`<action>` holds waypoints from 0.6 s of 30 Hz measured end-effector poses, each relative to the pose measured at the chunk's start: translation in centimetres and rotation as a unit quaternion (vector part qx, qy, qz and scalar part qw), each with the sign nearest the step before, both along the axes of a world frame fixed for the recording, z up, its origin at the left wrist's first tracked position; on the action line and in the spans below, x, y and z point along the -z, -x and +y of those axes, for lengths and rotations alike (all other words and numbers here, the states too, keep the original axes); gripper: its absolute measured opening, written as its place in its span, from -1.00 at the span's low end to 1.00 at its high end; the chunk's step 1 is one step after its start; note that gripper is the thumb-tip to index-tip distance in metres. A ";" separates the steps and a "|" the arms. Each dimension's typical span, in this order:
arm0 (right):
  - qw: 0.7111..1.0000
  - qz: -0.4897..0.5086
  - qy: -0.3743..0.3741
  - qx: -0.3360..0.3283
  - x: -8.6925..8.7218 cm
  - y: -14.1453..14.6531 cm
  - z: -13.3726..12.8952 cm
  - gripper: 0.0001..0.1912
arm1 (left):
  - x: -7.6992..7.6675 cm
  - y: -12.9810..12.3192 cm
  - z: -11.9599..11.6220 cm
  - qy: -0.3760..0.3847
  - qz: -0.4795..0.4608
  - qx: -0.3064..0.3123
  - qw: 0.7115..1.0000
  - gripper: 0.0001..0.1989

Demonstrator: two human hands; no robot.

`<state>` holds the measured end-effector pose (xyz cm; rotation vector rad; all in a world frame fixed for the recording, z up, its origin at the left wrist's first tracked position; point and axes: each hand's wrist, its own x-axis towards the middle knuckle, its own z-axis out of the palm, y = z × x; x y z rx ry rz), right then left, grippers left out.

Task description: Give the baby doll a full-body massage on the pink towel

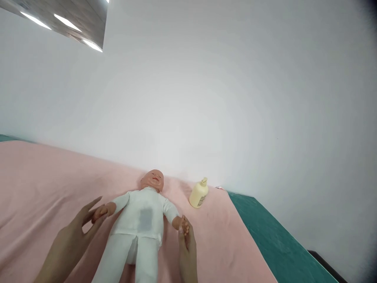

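Observation:
A baby doll [126, 218] with a white cloth body lies on its back, its head toward the wall and its arms spread. A grey patch marks its chest. My left hand [72, 234] has thumb and fingers closed around the doll's hand on the left side. On the other side, my right hand [187, 245] pinches the doll's other hand between thumb and fingers. The lower legs of the doll run out of view at the bottom edge. A pale yellow pump bottle [198, 195] stands upright beyond my right hand, apart from it.
A pink sheet [224, 239] covers most of the green surface [273, 232], which shows along the right side. Behind it rises a white wall [188, 98]. A mirror-like panel [76, 17] hangs at the upper left. A dark edge [325, 265] shows at the lower right.

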<state>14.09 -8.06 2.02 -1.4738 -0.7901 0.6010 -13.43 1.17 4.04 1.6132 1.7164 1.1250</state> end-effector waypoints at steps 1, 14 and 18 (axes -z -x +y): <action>1.000 0.016 -0.015 0.009 -0.4 -0.3 0.7 -0.27 | -0.3 -0.1 0.7 0.002 -0.010 -0.002 1.000 -0.41; 0.992 0.032 -0.120 -0.002 -0.5 -4.0 14.7 -0.21 | -1.5 -5.3 11.9 -0.001 -0.222 0.008 0.975 -0.48; 0.995 0.040 -0.087 -0.018 0.8 -5.2 18.2 -0.25 | -0.6 -6.1 14.0 0.032 -0.230 0.043 0.972 -0.47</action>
